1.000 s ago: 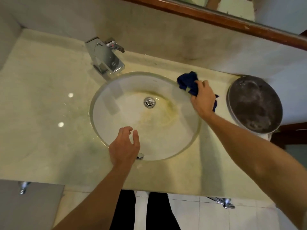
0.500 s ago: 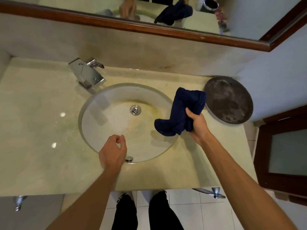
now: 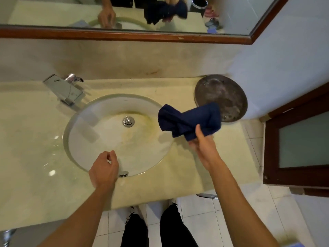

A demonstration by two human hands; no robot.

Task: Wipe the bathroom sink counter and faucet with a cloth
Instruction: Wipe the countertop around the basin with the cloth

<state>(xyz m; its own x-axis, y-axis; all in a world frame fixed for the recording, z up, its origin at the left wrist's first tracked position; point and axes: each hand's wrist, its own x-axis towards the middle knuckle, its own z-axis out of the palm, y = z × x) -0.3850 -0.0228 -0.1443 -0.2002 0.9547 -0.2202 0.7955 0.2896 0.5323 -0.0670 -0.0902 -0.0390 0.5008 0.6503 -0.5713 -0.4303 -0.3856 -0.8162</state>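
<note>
Round stained white basin [image 3: 99, 139] holds only its metal drain plug [image 3: 128, 121]; right hand [image 3: 203, 145] pinches bunched navy terry cloth [image 3: 188, 120]; left hand [image 3: 104, 169] hovers loosely curled, holding nothing.

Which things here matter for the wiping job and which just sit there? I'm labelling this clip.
For the job:
- dark blue cloth, held up in the right hand
- chrome faucet
- marble counter
- left hand, holding nothing, at the basin's near rim

Just there:
- round metal tray at the counter's right end
- sink basin with its drain plug
- mirror
</note>
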